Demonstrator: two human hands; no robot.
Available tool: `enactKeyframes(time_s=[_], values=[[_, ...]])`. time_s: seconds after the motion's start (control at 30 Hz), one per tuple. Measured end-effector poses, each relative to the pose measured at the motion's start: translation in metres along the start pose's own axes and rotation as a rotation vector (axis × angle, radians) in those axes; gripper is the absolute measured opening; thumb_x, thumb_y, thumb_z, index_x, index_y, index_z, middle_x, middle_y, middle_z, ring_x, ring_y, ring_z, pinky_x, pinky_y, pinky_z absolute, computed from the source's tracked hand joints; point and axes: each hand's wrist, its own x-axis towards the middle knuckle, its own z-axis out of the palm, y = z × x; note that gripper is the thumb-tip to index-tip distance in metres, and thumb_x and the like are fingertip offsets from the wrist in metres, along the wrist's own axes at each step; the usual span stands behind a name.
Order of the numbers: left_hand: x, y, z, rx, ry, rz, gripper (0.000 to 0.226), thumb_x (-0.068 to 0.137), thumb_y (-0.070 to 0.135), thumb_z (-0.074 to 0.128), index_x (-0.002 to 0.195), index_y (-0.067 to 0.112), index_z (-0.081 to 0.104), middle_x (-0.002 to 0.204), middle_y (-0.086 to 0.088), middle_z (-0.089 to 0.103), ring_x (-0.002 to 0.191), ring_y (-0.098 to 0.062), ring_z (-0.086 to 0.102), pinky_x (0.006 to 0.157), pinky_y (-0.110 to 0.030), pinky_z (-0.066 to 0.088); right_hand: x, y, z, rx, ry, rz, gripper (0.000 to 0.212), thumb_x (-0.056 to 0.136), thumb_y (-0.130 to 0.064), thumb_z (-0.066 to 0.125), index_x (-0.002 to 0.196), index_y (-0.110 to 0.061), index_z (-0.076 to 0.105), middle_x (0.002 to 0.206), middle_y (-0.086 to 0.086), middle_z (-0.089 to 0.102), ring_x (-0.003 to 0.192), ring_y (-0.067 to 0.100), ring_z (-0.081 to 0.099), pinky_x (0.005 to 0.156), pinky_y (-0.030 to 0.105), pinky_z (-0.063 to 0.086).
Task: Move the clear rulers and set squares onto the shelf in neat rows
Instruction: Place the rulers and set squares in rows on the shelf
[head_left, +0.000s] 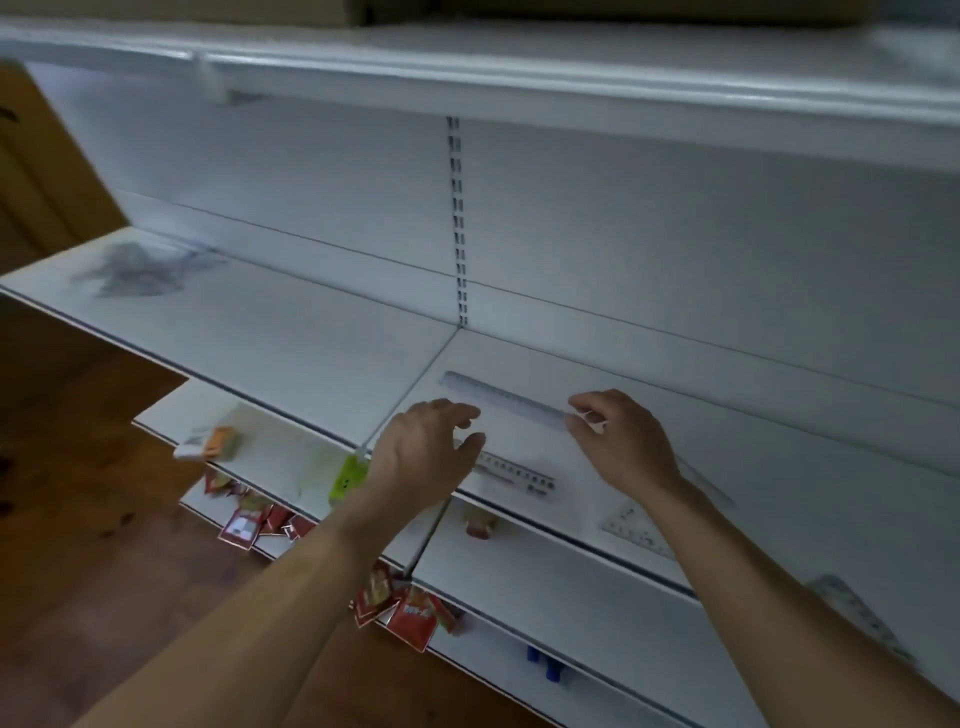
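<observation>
right hand (618, 441) pinches the end of a clear ruler (498, 396) on the shelf (311, 338), left hand (426, 452) hovers slack-fingered over a second ruler (514, 475); we judge row-straightening underway, next needs parallel alignment.

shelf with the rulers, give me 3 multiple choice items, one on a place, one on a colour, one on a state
1. Where does the long clear ruler lie? A on the floor B on the white shelf C in a box
2. What colour are the packets at the lower shelves? A red B blue C black
3. What does the right hand do? A hangs idle B pinches the ruler's end C holds a packet
B: it lies flat on the shelf board. A: all show red. B: fingertips close on its right end.
</observation>
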Motion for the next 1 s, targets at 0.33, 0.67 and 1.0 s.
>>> enactKeyframes(time_s=[0.33,0.67,1.0], values=[[-0.051,-0.212,-0.114,0.140,0.095,-0.209,0.043,0.090,0.046,0.053,0.130,0.029,0.055,0.123,0.007,0.062,0.113,-0.018,0.057,0.089,-0.029,0.044,0.056,-0.216,0.137,0.000,-0.161,-0.202,0.038,0.091,-0.036,0.059,0.126,-0.021,0.058,0.127,0.001,0.055,0.112,0.017,0.054,0.091,0.027,0.041],[-0.077,-0.369,-0.178,0.130,0.127,-0.459,0.045,0.090,0.049,0.050,0.129,0.029,0.055,0.120,0.007,0.064,0.107,-0.016,0.060,0.086,-0.033,0.051,0.103,-0.369,0.276,0.020,-0.288,-0.363,0.037,0.087,-0.038,0.062,0.121,-0.022,0.061,0.124,-0.001,0.058,0.108,0.016,0.058,0.090,0.029,0.044],[-0.011,-0.518,-0.208,0.130,0.176,-0.506,0.044,0.091,0.049,0.053,0.130,0.029,0.056,0.123,0.011,0.061,0.107,-0.011,0.058,0.086,-0.033,0.053,0.220,-0.463,0.408,0.059,-0.300,-0.371,0.044,0.088,-0.036,0.060,0.129,-0.021,0.055,0.135,0.000,0.051,0.121,0.019,0.050,0.097,0.031,0.040]])
